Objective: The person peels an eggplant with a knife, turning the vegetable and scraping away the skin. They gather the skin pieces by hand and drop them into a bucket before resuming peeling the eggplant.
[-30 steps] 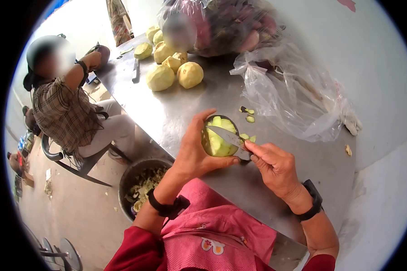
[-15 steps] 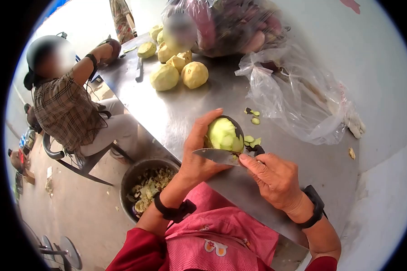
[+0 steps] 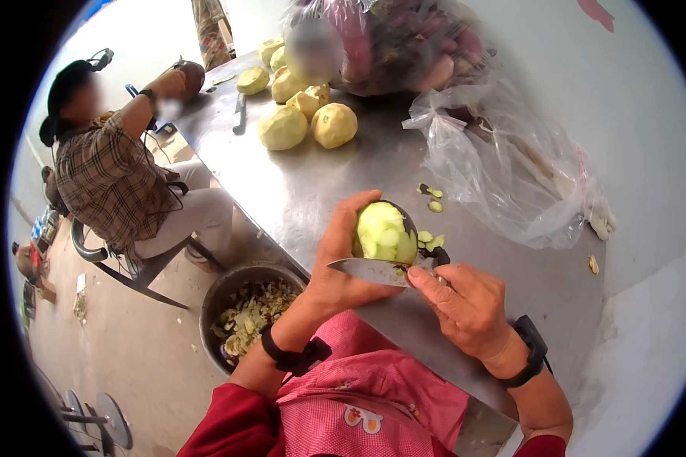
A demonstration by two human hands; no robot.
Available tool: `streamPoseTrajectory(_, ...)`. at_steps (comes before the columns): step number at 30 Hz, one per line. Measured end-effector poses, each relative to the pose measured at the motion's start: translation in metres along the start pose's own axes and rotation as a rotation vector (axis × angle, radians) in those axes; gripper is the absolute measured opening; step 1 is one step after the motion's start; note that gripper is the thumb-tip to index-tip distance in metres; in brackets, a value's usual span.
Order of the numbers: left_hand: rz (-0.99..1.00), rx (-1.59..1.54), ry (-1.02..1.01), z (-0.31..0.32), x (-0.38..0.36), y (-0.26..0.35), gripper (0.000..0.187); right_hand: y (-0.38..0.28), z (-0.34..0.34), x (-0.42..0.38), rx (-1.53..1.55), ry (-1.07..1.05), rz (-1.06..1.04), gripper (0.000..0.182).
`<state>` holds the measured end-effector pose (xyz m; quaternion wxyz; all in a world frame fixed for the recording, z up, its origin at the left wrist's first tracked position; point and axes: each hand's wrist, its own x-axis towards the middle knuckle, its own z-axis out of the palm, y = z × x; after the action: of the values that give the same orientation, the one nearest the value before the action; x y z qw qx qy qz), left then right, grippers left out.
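My left hand [image 3: 341, 263] cups a partly peeled round eggplant [image 3: 383, 232] above the near edge of the metal table. Pale green flesh faces up; a strip of dark skin is left along its right side. My right hand [image 3: 469, 305] grips a knife [image 3: 370, 271] by the handle. The blade points left, its flat across the eggplant's lower side, close to my left fingers and thumb base. Scraps of dark and green peel [image 3: 433, 244] lie on the table just right of the eggplant.
Several peeled eggplants [image 3: 282, 127] and another knife [image 3: 239, 114] lie farther back on the table [image 3: 297, 183]. A clear bag of purple eggplants [image 3: 411, 46] is behind. A metal bowl of peelings [image 3: 209, 335] stands on the floor. A seated person [image 3: 110, 175] holds a dark eggplant.
The view has shifted slightly. My hands still hold the eggplant and knife, and the eggplant has turned a little, with slightly more pale flesh showing. The knife stays at its lower side.
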<state>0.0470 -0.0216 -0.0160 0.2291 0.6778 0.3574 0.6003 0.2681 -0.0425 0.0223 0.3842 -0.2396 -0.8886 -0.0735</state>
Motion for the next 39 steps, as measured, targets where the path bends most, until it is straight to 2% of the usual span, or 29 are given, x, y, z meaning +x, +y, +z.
streamPoseTrajectory(4,0.013,0.013,-0.014,-0.001,0.0,0.001,0.1,-0.002,-0.002,0.002,0.004,0.0,0.011,0.055)
streamPoseTrajectory(8,0.019,0.054,0.003,0.003,0.0,0.001,0.098,-0.003,-0.003,0.004,0.003,-0.002,0.042,0.049)
streamPoseTrajectory(10,-0.066,-0.006,0.019,0.007,0.0,0.006,0.094,-0.002,-0.003,0.004,-0.002,0.008,0.049,0.049)
streamPoseTrajectory(16,-0.098,0.038,-0.002,0.003,-0.001,0.007,0.095,0.009,0.001,0.0,-0.012,0.039,0.052,0.048)
streamPoseTrajectory(17,-0.098,0.038,-0.001,0.002,-0.001,0.008,0.095,0.013,0.001,-0.001,-0.009,0.057,0.133,0.047)
streamPoseTrajectory(19,0.054,0.163,-0.023,-0.001,0.001,0.008,0.099,0.017,-0.001,-0.002,-0.006,0.076,0.213,0.046)
streamPoseTrajectory(20,0.057,0.164,-0.019,0.001,0.001,0.009,0.099,0.019,-0.003,-0.002,0.029,0.093,0.232,0.046)
streamPoseTrajectory(22,-0.144,0.029,0.008,0.005,-0.003,0.011,0.107,0.016,-0.003,0.0,0.072,0.107,0.249,0.046)
streamPoseTrajectory(24,-0.146,0.093,-0.006,0.006,-0.004,0.008,0.11,0.005,-0.004,0.004,0.063,0.044,0.154,0.047)
streamPoseTrajectory(26,-0.164,-0.055,0.043,0.012,-0.006,0.001,0.103,0.0,-0.004,0.004,0.046,0.01,0.132,0.048)
streamPoseTrajectory(28,-0.127,-0.026,0.034,0.009,-0.003,0.005,0.103,-0.002,-0.003,0.003,0.022,0.002,0.106,0.051)
streamPoseTrajectory(30,0.037,0.266,0.028,0.006,0.001,0.01,0.101,-0.003,-0.003,0.003,-0.001,-0.01,0.1,0.052)
streamPoseTrajectory(34,0.004,0.217,0.033,0.005,0.0,0.009,0.101,-0.004,-0.003,0.003,-0.023,-0.016,0.086,0.053)
streamPoseTrajectory(37,0.035,0.227,0.038,0.006,-0.001,0.005,0.101,-0.007,-0.005,0.005,-0.011,-0.036,0.117,0.045)
streamPoseTrajectory(39,0.071,0.271,0.051,0.006,-0.001,0.004,0.1,-0.003,-0.002,0.003,-0.031,-0.016,0.116,0.048)
